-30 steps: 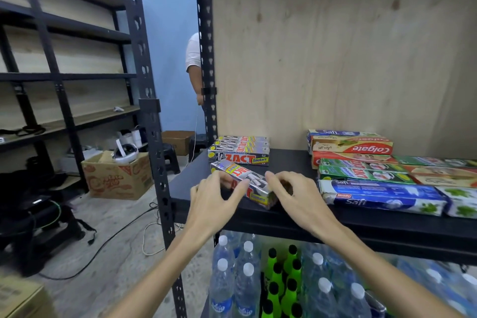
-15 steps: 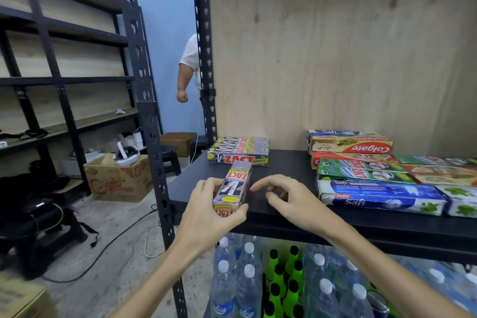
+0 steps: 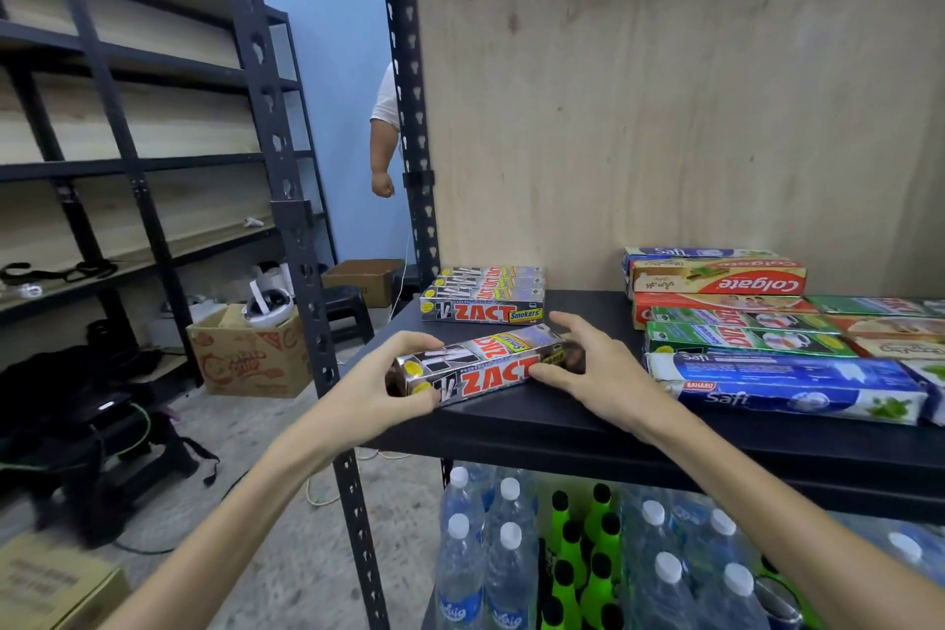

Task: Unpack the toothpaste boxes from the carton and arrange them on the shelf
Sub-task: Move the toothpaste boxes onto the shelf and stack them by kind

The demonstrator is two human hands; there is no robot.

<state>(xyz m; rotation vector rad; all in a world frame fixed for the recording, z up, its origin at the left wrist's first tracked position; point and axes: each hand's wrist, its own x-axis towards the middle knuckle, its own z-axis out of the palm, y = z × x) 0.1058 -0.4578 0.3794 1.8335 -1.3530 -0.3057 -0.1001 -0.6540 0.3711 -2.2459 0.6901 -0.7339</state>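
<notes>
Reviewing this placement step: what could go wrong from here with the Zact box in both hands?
1. The held Zact box lies skewed near the shelf's front edge, so if released here it might slide off.
2. It is not parallel to the Zact stack behind, so pushing it back askew could knock that stack out of line.
3. The left hand and right hand grip only the ends, so a squeeze might dent the carton flaps.

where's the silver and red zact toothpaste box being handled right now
In the head view the silver and red Zact toothpaste box sits at the black shelf's front left, held between both hands, just before the stacked Zact boxes.
</notes>
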